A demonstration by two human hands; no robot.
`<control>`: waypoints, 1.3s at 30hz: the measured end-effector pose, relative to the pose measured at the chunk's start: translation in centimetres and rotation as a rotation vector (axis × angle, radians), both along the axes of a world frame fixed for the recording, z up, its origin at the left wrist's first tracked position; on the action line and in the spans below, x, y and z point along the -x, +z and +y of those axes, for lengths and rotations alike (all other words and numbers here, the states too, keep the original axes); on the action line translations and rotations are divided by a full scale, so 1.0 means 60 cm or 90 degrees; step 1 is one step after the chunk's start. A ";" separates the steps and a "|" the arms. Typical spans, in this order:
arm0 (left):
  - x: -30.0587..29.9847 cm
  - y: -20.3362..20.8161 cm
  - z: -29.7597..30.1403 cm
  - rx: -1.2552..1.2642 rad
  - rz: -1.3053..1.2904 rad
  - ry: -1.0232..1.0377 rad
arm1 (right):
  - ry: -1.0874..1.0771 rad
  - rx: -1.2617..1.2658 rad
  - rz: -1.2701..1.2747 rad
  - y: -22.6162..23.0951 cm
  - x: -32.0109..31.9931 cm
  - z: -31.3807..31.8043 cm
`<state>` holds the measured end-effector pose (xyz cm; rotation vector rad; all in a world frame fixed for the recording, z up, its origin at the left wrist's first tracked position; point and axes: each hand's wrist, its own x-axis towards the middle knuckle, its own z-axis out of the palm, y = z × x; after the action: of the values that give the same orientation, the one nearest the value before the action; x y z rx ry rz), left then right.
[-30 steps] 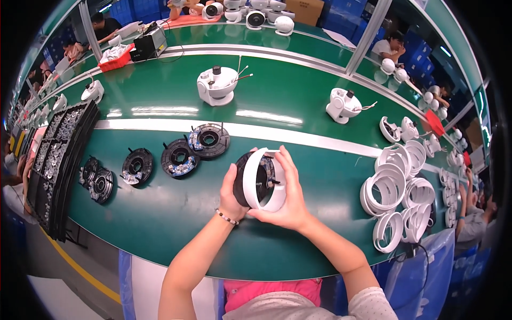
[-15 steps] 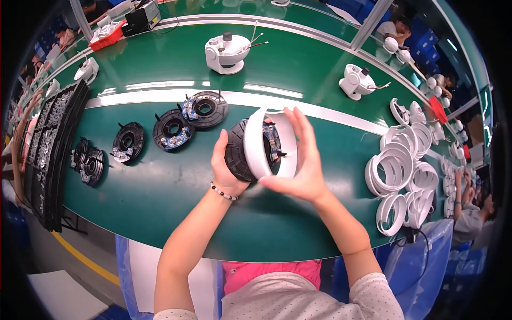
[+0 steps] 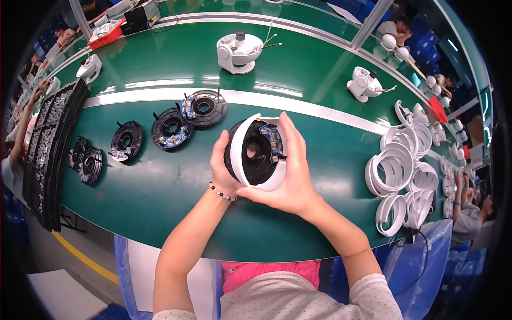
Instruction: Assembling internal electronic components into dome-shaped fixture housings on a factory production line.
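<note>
Between my hands, above the middle of the green bench, a black round base (image 3: 255, 154) with a blue circuit board sits inside a white plastic ring (image 3: 239, 152). My left hand (image 3: 223, 168) is wrapped round the base's left edge, thumb up. My right hand (image 3: 293, 178) grips the white ring along its right side, fingers at the top and thumb at the bottom. The ring surrounds the base and looks slightly tilted against it. Both hands' palms are partly hidden behind the parts.
More black bases (image 3: 173, 129) lie to the left, several with circuit boards. A black rack (image 3: 53, 144) of small parts stands at the far left. White rings (image 3: 392, 168) are piled at the right. White camera-like units (image 3: 237, 52) stand on the conveyor beyond; other people work farther off.
My right hand has brought the white ring left and over the black base, which now shows face-on inside it. The white units on the conveyor have shifted right.
</note>
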<state>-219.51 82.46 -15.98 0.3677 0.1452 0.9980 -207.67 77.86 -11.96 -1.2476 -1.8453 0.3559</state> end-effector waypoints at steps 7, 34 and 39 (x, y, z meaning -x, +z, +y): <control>0.000 0.004 0.002 -0.031 0.052 0.019 | 0.032 0.040 -0.020 0.010 -0.013 0.013; 0.007 -0.027 0.005 -0.008 0.028 -0.046 | 0.078 0.051 -0.099 -0.005 -0.031 0.035; 0.011 -0.009 -0.003 0.041 0.008 -0.015 | -0.015 -0.053 -0.065 -0.047 -0.001 0.029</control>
<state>-220.18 82.26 -16.54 0.3165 0.1837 0.9658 -207.62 79.60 -14.80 -1.2502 -1.9105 0.2038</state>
